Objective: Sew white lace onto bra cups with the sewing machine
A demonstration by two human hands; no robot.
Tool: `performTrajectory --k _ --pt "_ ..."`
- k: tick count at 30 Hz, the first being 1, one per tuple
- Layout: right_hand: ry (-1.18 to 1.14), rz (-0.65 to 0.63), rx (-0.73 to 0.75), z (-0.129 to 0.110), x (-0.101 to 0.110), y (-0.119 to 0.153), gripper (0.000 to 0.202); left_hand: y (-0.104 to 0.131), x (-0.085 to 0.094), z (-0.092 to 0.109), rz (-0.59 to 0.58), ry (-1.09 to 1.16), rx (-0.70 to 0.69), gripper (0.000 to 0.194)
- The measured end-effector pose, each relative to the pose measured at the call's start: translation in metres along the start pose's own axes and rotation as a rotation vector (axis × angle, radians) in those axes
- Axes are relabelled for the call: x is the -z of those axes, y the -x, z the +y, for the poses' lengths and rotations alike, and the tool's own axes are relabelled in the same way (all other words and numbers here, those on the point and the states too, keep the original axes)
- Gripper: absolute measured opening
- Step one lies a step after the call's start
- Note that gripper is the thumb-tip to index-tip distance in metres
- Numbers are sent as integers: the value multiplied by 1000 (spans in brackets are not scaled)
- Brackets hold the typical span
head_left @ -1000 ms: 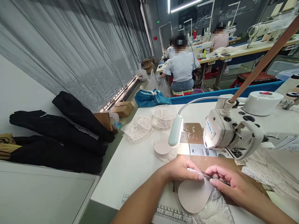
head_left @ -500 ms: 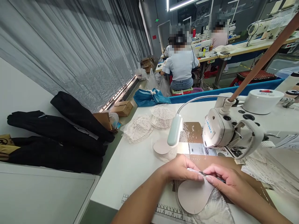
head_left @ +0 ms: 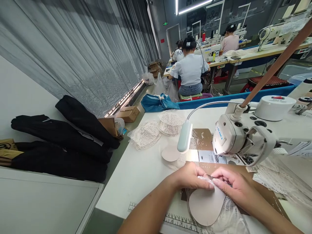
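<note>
My left hand (head_left: pixel 195 178) is closed, its thumb and fingers pinching the edge of a white lace piece (head_left: pixel 231 216). A smooth, pale rounded cup pad (head_left: pixel 207 208) lies on that lace and hangs below my fingers. Opposite it, my right hand (head_left: pixel 230 183) is closed around a thin dark metal tool (head_left: pixel 209 176), whose tip meets the lace edge by my left thumb. Most of the tool is hidden in the palm, so its kind does not show. Both hands are just in front of the sewing machine (head_left: pixel 226 136).
A small lamp (head_left: pixel 184 136) on a bent neck lights the machine bed. Lace pieces (head_left: pixel 147 133) and another pale pad (head_left: pixel 170 153) lie to the left on the white table (head_left: pixel 122 188). More lace (head_left: pixel 280 178) is at right. Co-workers sit at machines beyond a blue cloth bag (head_left: pixel 159 102).
The view has shifted slightly. My fingers have drawn a little closer together at the lace edge, and the dark tool's tip stays between them.
</note>
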State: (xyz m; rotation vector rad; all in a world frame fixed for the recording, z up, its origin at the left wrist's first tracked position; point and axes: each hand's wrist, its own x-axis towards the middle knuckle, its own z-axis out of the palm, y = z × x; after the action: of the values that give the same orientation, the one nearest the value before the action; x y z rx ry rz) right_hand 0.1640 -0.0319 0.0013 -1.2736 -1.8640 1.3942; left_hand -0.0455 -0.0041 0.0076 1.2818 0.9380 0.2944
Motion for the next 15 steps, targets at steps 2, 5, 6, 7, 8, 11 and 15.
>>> performTrajectory --k 2,5,6,7,8,11,15 --pt "-114 47 -37 5 -3 -3 39 -3 0 -2 16 5 -39 38" --pt "-139 -35 -9 8 -7 -5 51 -3 3 -2 -48 -21 -116 36" --pt "-92 -82 17 8 -8 -5 44 -1 5 0 -61 -57 -135 36" --pt "-39 -122 38 7 -7 -5 34 4 7 4 -39 -115 -159 37" --pt "8 -140 50 6 -7 -4 31 11 10 9 23 -186 -188 38" --pt "53 -114 49 5 -1 3 37 41 19 26 263 -351 -222 40" --pt "-8 -93 56 5 5 13 34 70 24 29 193 -347 0 45"
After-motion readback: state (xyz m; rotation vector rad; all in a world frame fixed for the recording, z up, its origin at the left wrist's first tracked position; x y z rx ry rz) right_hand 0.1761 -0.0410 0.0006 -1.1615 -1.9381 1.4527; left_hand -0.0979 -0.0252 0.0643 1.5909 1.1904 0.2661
